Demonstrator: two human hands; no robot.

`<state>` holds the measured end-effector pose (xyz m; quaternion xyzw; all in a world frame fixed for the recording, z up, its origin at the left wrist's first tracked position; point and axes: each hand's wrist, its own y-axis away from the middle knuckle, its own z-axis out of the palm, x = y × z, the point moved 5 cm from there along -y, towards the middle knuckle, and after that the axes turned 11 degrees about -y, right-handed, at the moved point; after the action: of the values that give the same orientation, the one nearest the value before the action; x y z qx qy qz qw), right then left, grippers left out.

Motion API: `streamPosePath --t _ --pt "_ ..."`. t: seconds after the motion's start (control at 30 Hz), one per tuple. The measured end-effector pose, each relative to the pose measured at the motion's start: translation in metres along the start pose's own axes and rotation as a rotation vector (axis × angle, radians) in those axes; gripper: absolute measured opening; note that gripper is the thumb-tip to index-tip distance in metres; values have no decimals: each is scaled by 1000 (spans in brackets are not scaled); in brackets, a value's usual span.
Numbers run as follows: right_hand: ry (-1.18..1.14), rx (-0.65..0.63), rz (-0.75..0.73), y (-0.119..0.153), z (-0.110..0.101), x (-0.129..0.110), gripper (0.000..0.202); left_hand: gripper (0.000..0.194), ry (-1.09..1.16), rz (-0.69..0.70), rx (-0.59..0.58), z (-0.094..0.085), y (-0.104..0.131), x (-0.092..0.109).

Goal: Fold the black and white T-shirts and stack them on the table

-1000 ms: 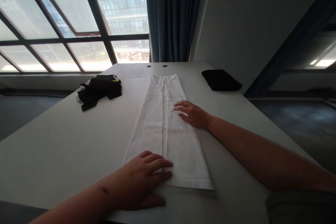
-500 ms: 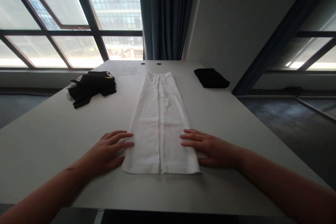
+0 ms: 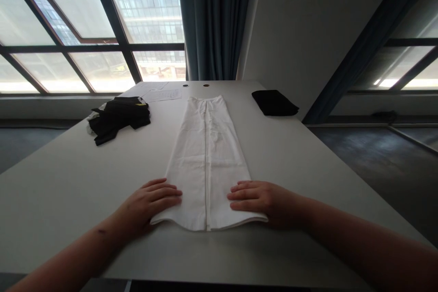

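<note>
White trousers lie lengthwise on the white table, the legs side by side and the waist at the far end. At the near left edge, the fingers of my left hand rest on top of the cloth, with the thumb hidden under the lifted hem corner. My right hand is on the near right edge in the same way, fingers over the cloth and thumb out of sight beneath it. Both lower corners are raised a little, and the hem curves between them.
A crumpled black garment lies at the left on the table, and a folded black cloth at the back right. Paper sheets lie at the far left, near two round holes in the tabletop.
Both hands have moved inward over the trousers' edges. The lower hem corners have risen, and the thumbs, seen earlier, are now under the cloth.
</note>
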<state>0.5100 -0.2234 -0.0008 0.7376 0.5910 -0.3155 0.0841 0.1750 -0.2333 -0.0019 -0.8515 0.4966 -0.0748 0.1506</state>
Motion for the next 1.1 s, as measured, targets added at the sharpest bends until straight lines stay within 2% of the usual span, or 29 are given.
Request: streamPosePath --t 0.13,0.27,0.4,0.47,0.53,0.6,0.67,0.77,0.83,0.9,1.0,1.1 --pt "-216 -27 159 4 -15 4 47 40 8 29 47 -3 -7 9" --pt "-445 -46 374 10 -32 -5 45 33 81 -16 84 -17 -17 21" --pt "-698 -152 454 10 -38 -26 48 27 230 -42 80 -32 -23 35" --pt "-788 -155 467 9 -42 -28 54 24 273 -88 92 -37 -27 34" --pt "-797 -32 511 8 -52 -17 61 23 268 -184 120 -39 -34 22" --pt "-758 163 586 6 -67 5 65 34 269 -342 136 -37 -42 -1" --pt "-741 333 670 0 -81 33 67 43 294 -528 127 -30 -51 -29" --pt "-731 475 771 -13 -92 74 64 47 278 -766 83 -10 -62 -71" --pt "-567 479 847 -19 -92 98 53 47 200 -849 13 7 -66 -91" --pt "-278 456 902 -21 -89 113 41 45 92 -862 -82 23 -68 -104" --pt "46 436 891 -20 -81 119 35 47 -21 -834 -174 38 -66 -112" --pt "127 410 881 -17 -75 118 37 52 -63 -819 -200 42 -63 -114"
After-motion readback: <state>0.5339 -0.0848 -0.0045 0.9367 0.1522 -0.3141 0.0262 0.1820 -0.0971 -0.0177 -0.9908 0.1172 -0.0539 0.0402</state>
